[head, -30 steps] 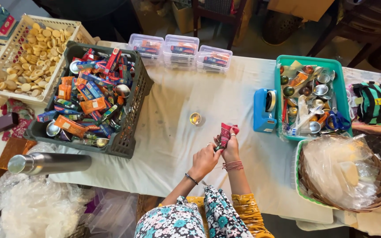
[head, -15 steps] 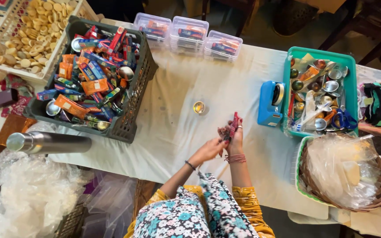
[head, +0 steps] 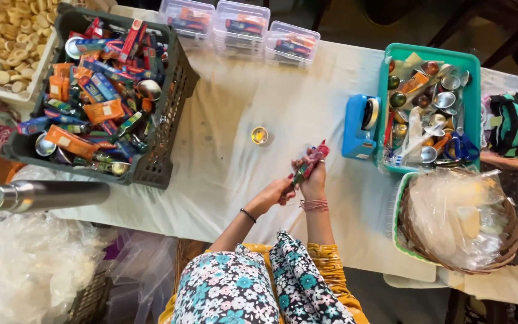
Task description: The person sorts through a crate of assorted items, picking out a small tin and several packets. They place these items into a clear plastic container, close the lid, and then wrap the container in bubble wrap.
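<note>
The person stands at a table covered with a white cloth (head: pixel 223 150) and holds both hands together above it, near the front edge. The right hand (head: pixel 314 180) is closed around a small bundle of thin packets (head: pixel 312 162), red and green, and the top of the bundle comes out above the fingers. The left hand (head: pixel 274 193) touches the lower end of the same bundle with its fingertips, the fingers half bent; I cannot tell how firmly it grips. Just beside the hands, a little further on the cloth, lies a small round yellow tin (head: pixel 259 135). To the left is a dark crate (head: pixel 166 129) full of colourful packets, to the right a blue tape dispenser (head: pixel 358 129) beside a teal tray (head: pixel 385 90) with small metal bowls, and nearer a basket (head: pixel 505 240) with a plastic bag inside.
</note>
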